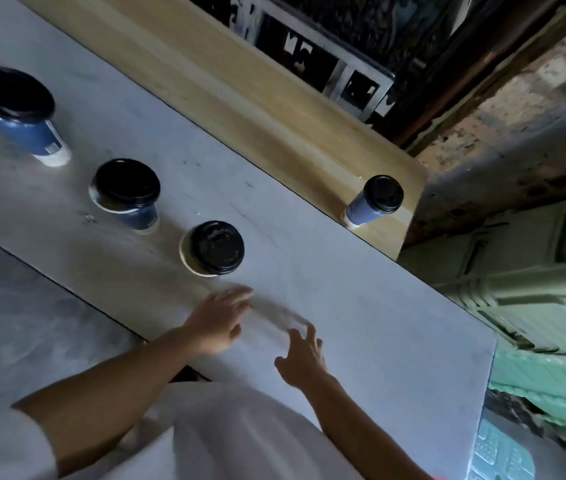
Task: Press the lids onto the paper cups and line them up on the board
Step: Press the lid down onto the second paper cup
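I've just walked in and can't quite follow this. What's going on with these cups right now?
A person leans over the white board with both hands empty: the left hand and the right hand are open, fingers spread, low over the board. Three cups with black lids on stand in a row on it: the far cup, the middle cup and the near cup. A fourth cup, also lidded, stands off the board on the wooden counter.

Window (340,69): metal-framed panes, top centre.
Wall (517,98): rough, patchy brick, upper right.
Bench (240,98): pale wood, slanting below the window.
Right edge: green plastic crates (534,306).
Lower left: grey marbled tabletop (14,306).
Light: dim.
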A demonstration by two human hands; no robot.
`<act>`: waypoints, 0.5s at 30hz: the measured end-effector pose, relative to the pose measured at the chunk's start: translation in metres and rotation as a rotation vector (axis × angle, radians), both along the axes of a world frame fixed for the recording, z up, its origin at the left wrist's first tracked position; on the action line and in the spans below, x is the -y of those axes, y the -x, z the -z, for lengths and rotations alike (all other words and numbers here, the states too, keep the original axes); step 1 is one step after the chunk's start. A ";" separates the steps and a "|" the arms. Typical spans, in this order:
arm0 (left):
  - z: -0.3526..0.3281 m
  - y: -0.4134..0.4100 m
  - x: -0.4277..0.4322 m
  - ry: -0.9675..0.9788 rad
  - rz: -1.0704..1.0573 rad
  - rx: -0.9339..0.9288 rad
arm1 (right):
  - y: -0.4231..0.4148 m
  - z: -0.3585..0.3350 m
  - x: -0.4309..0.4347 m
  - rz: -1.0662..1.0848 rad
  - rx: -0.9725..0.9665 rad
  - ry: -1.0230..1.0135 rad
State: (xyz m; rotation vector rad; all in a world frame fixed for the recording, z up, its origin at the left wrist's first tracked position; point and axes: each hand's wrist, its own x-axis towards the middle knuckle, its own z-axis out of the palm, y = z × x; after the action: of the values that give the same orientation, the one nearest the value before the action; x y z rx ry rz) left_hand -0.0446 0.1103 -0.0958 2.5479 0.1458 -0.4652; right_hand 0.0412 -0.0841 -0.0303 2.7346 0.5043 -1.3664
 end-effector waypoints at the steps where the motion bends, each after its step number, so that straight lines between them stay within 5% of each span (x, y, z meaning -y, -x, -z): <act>1: -0.001 0.004 -0.018 0.018 0.014 0.017 | 0.004 -0.001 -0.009 0.006 -0.009 -0.004; 11: -0.022 0.056 -0.154 0.071 0.020 -0.031 | 0.011 -0.028 -0.092 0.257 -0.122 -0.026; 15: -0.038 0.038 -0.166 0.223 -0.125 -0.054 | -0.011 -0.057 -0.113 0.504 0.098 -0.222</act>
State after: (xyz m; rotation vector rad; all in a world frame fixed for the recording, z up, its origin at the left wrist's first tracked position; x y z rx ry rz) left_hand -0.0827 0.2760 -0.0582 2.2946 0.2567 -0.4746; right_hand 0.0522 0.0293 0.0267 3.2437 -0.0559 -1.3107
